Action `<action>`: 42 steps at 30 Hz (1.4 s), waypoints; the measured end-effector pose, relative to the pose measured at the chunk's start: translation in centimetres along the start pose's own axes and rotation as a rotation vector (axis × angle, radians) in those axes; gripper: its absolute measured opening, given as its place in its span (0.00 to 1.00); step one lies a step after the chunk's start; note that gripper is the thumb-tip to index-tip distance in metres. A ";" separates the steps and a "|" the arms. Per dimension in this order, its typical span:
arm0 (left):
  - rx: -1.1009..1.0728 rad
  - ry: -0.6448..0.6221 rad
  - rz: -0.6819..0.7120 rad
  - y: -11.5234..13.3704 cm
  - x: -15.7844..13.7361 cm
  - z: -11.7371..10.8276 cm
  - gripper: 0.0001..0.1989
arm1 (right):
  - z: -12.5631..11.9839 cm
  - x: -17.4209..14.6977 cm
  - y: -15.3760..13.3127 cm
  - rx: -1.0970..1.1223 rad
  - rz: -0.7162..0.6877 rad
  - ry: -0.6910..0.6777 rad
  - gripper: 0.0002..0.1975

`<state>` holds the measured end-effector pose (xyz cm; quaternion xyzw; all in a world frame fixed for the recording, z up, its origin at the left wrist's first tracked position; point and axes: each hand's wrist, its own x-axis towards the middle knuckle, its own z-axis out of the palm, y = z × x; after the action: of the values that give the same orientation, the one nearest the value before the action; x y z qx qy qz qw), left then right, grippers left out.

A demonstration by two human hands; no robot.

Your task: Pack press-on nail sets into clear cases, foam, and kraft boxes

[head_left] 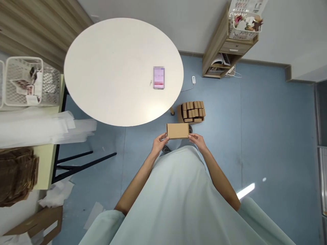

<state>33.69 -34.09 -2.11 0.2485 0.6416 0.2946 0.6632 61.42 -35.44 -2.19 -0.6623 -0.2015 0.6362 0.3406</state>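
Note:
A small brown cardboard box (177, 131) is held out level in front of my body, its lid closed. My left hand (159, 141) grips its left end, fingers along the side and thumb at the near corner. At the opposite end, my right hand (198, 140) pinches the right edge in the same way. Just beyond the held box, on the floor, stands a larger open carton (180, 114) packed with several similar small boxes (193, 109).
A white oval table (114, 71) stands ahead, with a phone-like item (158, 77) on it, its surface blurred. A wooden cabinet (214, 44) carries a white basket (245, 25). At left, a side table (46, 163) bears white sheets (38, 126) and brown paper (16, 177). A charger (193, 80) lies on the floor.

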 end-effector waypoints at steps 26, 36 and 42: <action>0.248 0.114 -0.111 3.1 20.1 24.0 0.22 | -19.8 22.6 -6.4 -0.196 -0.066 0.039 0.27; 0.471 0.239 -0.074 -2.1 38.1 21.3 0.17 | -14.6 41.7 0.4 -0.476 -0.113 0.093 0.22; 0.547 0.247 -0.047 -6.3 46.7 21.0 0.17 | -13.7 50.1 5.0 -0.596 -0.172 0.072 0.17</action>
<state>55.19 -4.36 -38.33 0.3650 0.7786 0.1236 0.4952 79.46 -6.49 -41.66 -0.7358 -0.4220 0.4941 0.1908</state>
